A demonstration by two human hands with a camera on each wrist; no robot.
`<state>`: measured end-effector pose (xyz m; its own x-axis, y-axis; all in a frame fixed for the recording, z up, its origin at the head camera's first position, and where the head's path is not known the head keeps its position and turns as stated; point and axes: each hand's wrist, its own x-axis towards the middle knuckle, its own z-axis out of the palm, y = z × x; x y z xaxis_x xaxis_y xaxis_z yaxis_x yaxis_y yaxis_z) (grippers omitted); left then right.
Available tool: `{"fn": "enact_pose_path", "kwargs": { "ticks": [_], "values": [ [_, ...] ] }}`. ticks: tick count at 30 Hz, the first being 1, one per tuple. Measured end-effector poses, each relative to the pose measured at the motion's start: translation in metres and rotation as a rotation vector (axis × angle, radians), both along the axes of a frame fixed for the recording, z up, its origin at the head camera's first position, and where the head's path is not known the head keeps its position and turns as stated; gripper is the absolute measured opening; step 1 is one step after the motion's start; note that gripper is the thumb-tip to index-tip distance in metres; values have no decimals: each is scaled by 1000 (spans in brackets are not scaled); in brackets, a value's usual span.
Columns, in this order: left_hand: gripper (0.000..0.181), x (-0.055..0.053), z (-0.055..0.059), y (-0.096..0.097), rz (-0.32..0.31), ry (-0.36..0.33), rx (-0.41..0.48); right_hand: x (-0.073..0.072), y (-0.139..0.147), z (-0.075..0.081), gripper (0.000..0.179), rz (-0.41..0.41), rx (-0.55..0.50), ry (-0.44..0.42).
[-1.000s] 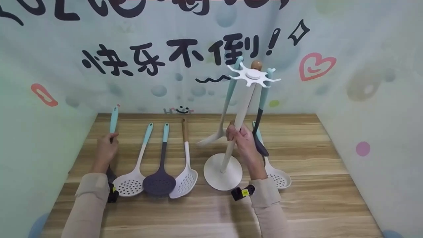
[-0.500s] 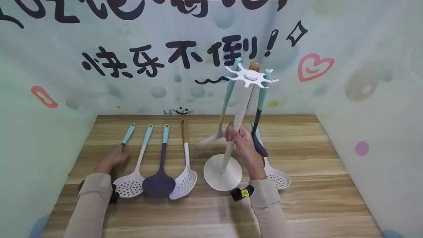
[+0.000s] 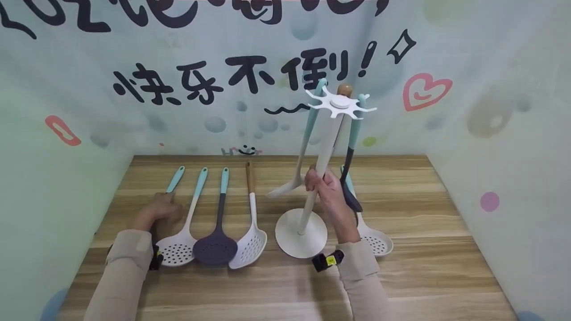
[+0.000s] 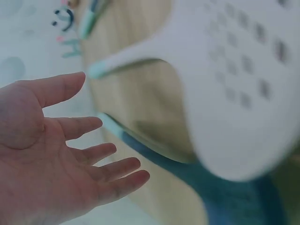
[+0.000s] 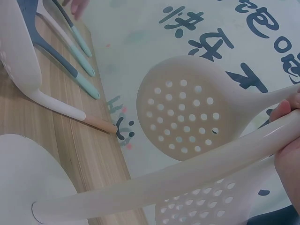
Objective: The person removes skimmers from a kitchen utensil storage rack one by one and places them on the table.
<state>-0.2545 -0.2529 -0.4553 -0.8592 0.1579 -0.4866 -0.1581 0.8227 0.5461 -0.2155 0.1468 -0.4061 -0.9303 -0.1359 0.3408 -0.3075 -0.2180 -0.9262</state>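
My left hand [image 3: 159,213] hovers over a dark utensil [image 4: 154,157] with a teal handle at the far left. Its fingers are spread, holding nothing, in the left wrist view. That utensil's head is blurred there and hidden by my arm in the head view. Beside it lies a white skimmer [image 3: 176,252]. My right hand [image 3: 330,191] grips the white pole of a utensil stand [image 3: 328,149], whose round base stands on the table. From its hooks hang a white perforated skimmer [image 5: 176,122] and a dark-headed utensil [image 3: 350,196], both teal-handled.
On the wooden table [image 3: 250,294] also lie a dark slotted utensil [image 3: 215,247] and a white slotted turner [image 3: 249,247] with a wooden handle. Right of the stand, another white perforated utensil [image 3: 377,238] lies partly behind my arm. A printed cloth [image 3: 200,125] backs the table.
My left hand lowered the dark teal-handled utensil to the table, let it go and shifted slightly right. My right hand keeps its grip on the stand.
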Motion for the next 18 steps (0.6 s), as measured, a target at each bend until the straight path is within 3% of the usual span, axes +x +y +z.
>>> {"fn": "enact_pose_path", "kwargs": {
  "ticks": [5,10,18],
  "values": [
    [68,-5,25,24,-49,130,-9,0,-2,0,22,-11,9,-14],
    [67,-5,50,60,-75,260,59,0,-1,-1,21,-17,15,-4],
    [67,14,101,132,-123,558,233,0,0,-2,23,-5,13,20]
  ]
}}
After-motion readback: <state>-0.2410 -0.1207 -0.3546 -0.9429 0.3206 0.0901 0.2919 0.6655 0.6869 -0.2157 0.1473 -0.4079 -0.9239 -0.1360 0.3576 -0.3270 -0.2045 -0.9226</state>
